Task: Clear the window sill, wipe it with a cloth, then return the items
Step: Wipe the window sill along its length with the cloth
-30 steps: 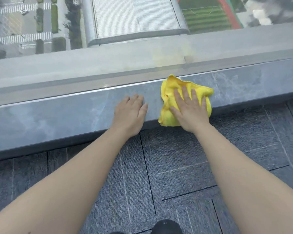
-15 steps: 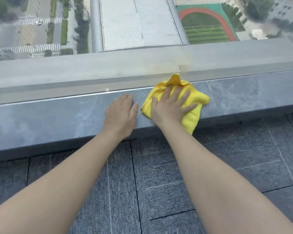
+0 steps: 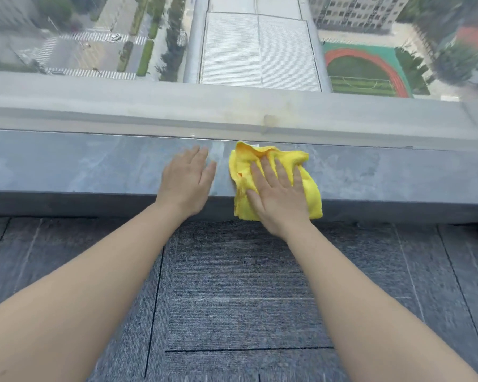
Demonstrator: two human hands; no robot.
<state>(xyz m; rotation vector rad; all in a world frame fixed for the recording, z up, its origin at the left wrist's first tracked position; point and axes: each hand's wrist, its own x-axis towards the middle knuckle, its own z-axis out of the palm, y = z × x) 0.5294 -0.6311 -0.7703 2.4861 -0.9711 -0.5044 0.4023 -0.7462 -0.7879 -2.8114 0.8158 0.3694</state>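
Observation:
A grey stone window sill (image 3: 80, 164) runs across the view below the glass. A crumpled yellow cloth (image 3: 309, 186) lies on the sill, one part hanging over its front edge. My right hand (image 3: 278, 197) presses flat on the cloth with straight, spread fingers. My left hand (image 3: 186, 181) rests flat on the bare sill just left of the cloth, apart from it. No other items stand on the visible stretch of sill.
Behind the sill is the window glass (image 3: 257, 51) with a grey outer ledge (image 3: 149, 106) and a street far below. Grey carpet tiles (image 3: 232, 285) cover the floor in front of the sill.
My right hand slid the cloth left toward my left hand, then back right and toward the front edge. My left hand stayed flat on the sill. The view tilted upward.

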